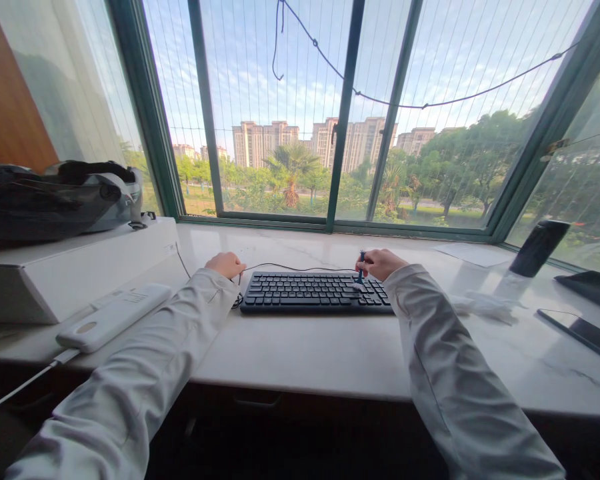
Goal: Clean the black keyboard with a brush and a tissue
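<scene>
A black keyboard [300,293] lies flat on the white marble-look counter [300,353]. My right hand [380,264] pinches a small brush [361,267] with a dark blue handle. The brush stands nearly upright, its pale bristles touching the keys toward the keyboard's right side. Just off the keyboard's left end is my left hand [225,265], its fingers curled closed. What those fingers hold, if anything, is hidden. A thin black cable [300,269] runs behind the keyboard and passes close to my left fingertips. My right sleeve covers the keyboard's right end.
At left, a white box [100,267] carries a dark bag [55,200]; a white power bank [115,317] with a cable lies before it. Rightward are crumpled clear plastic [485,307], a paper sheet [473,254], a black cylinder [539,248] and a dark phone-like slab [587,333]. Windows rise behind.
</scene>
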`<state>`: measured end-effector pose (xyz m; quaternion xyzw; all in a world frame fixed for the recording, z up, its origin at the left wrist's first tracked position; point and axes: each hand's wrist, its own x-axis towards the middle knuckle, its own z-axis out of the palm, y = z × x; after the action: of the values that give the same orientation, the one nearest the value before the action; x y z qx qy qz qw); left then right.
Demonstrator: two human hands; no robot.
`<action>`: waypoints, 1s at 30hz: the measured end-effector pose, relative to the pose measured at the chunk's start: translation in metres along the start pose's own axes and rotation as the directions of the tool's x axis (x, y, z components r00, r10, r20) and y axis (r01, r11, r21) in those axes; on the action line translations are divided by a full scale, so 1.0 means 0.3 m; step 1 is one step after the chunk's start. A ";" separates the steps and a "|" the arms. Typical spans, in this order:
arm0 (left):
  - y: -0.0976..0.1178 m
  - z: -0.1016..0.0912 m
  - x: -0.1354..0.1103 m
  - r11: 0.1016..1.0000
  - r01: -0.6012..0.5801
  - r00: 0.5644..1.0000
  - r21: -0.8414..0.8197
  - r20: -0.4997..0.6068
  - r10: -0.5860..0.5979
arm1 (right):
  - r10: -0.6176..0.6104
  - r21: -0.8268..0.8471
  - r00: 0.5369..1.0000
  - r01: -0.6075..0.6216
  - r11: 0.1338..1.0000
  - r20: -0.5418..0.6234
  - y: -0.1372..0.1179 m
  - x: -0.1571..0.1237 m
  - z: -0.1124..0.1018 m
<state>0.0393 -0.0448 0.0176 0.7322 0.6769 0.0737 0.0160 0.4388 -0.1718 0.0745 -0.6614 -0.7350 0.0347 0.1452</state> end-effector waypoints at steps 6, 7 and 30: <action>-0.006 0.005 0.009 1.000 0.001 1.000 0.000 0.004 -0.001 | 0.067 0.029 0.996 -0.066 0.997 -0.057 -0.001 -0.004 -0.007; -0.007 0.006 0.009 1.000 0.000 1.000 0.000 0.004 0.000 | 0.055 0.061 0.996 -0.050 0.997 -0.076 -0.005 -0.001 -0.006; 0.000 0.020 0.015 0.999 -0.018 0.999 -0.042 -0.030 0.017 | -0.335 0.516 0.937 0.334 0.789 -0.094 -0.594 0.128 0.300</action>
<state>0.0403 -0.0400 0.0119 0.7365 0.6689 0.0988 0.0208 0.2409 -0.1433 0.0381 -0.4559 -0.8028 0.2085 0.3229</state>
